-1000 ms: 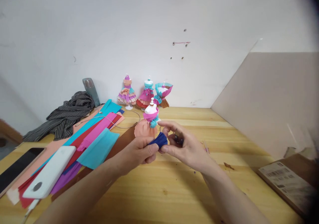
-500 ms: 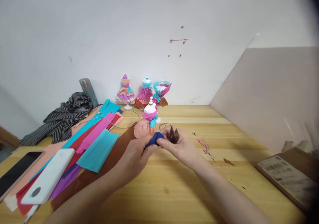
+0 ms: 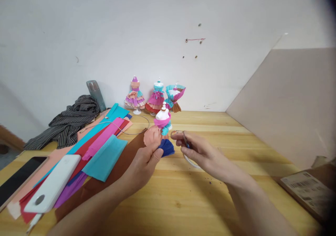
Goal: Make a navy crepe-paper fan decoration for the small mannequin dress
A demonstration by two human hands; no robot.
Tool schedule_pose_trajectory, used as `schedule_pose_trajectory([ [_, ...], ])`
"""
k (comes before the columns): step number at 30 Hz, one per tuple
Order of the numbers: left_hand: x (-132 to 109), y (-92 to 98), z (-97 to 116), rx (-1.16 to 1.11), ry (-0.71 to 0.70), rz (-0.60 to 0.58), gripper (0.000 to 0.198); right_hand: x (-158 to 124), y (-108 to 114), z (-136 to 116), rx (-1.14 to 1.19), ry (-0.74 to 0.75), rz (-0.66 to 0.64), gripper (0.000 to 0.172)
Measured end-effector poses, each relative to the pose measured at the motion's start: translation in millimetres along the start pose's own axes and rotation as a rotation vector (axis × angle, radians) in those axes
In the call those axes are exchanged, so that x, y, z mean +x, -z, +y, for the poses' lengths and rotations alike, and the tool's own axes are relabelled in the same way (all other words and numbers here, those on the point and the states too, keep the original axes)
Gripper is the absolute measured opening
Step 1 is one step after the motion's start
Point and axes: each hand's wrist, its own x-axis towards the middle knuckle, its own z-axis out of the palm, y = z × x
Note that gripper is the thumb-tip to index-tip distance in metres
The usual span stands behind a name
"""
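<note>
- The left hand point(image 3: 147, 159) is held low over the tabletop point(image 3: 183, 194), forearm entering from lower left; its fingers point(image 3: 157, 154) are pinched shut on a pleated blue paper fan point(image 3: 166, 147).
- The right hand point(image 3: 201, 152) is raised just right of the fan without touching it, its fingers curled around a small thin tool point(image 3: 185, 140), kind unclear.
- A paper-dressed mannequin point(image 3: 162, 119) is seen just behind the fan.
- Coloured paper sheets point(image 3: 105, 152) and a white power bank point(image 3: 52, 183) are spread at left.

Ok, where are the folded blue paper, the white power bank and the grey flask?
folded blue paper point(image 3: 167, 147), head view, on its fanned pleats.
white power bank point(image 3: 54, 181), head view, middle of its flat top.
grey flask point(image 3: 96, 97), head view, on its body below the cap.
</note>
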Motion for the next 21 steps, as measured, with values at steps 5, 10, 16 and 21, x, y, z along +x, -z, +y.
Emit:
schedule_pose_trajectory([
  [5,-3.8,0.0,-4.7,-0.089,0.031,-0.02,0.038,-0.3,7.5,-1.9,-0.149,0.036,-0.097,0.044],
  [10,-9.6,2.9,-12.8,-0.167,0.032,-0.026,0.043,2.6,5.2,-7.3,-0.083,0.077,-0.186,0.045],
  [16,-22.9,9.4,-26.1,-0.212,0.099,0.02,0.041,15.9,-10.9,0.2,0.182,0.027,-0.317,0.054],
  [21,-29.4,6.6,-45.2,-0.204,0.124,0.04,0.038,15.8,-29.6,18.1,0.218,-0.018,-0.325,0.055],
])
